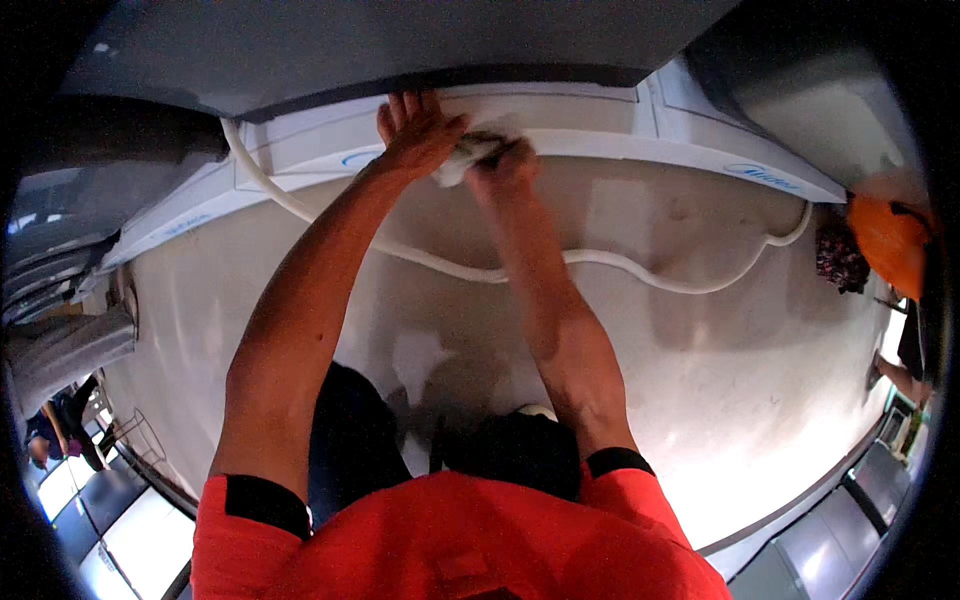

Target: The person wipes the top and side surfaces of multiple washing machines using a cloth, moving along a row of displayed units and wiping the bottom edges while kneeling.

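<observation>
My left hand (422,132) rests on the front of a long white base (585,117), its fingers stretched out toward the dark grey panel (400,45) above. Close beside it, my right hand (505,168) is closed around a crumpled whitish cloth (453,168). The cloth lies between both hands, against the edge of the base. Motion blurs the right hand and hides part of what its fingers hold.
A white hose (460,270) winds across the grey floor (450,340) beneath my forearms. An orange bag (888,245) sits at the far right beside a dark patterned cloth (840,258). Other people (62,430) show at the left edge.
</observation>
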### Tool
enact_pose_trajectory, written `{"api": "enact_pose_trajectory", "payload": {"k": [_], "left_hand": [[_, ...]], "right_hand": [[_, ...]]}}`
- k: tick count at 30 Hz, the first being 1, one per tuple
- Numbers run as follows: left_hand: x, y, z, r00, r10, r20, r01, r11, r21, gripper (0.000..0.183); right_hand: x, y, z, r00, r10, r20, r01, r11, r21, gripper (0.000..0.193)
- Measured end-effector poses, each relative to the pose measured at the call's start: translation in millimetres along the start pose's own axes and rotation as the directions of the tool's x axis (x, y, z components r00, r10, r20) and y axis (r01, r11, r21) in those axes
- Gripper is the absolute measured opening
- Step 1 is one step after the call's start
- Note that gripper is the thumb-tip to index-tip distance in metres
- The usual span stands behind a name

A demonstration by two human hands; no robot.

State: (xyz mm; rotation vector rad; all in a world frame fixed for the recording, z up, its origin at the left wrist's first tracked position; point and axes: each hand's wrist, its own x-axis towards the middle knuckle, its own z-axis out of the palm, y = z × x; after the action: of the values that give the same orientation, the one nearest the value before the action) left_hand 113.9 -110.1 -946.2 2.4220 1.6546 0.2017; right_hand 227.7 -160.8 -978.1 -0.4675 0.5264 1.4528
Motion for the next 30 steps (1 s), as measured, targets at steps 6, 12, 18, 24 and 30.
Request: {"api": "enact_pose_trajectory", "payload": {"k": [6,12,18,24,30], "left_hand": [[-44,-24,-64,0.875,0.097,0.475,0.341,0.574,-0.744,0.067],[-83,-34,-108,0.836,0.032,0.548,0.441,0.555,-0.705,0.069],[-128,-32,-85,0.823,0.221,0.523,0.280,0.642,-0.713,0.044],[-148,-21,-72,0.833,0.395,0.388,-0.122,0.815,-0.567,0.029],[-158,-17,-64,0.853,0.349,0.388,-0.122,0.857,-0.501,0.026]], "right_hand": [[-79,9,37,0.901,0.385,0.198,-0.319,0.899,-0.299,0.047],[-143,-50,57,0.946,0.068,0.317,0.126,0.824,-0.552,0.037],[-174,-120,139,0.651,-0.470,0.596,0.731,0.598,-0.328,0.028],[-194,-126,291,-0.379,-0.408,0.830,0.785,-0.617,0.056,0.071],[-143,-66,272,-0.380,-0.096,0.920,0.204,-0.979,-0.018,0.089]]}}
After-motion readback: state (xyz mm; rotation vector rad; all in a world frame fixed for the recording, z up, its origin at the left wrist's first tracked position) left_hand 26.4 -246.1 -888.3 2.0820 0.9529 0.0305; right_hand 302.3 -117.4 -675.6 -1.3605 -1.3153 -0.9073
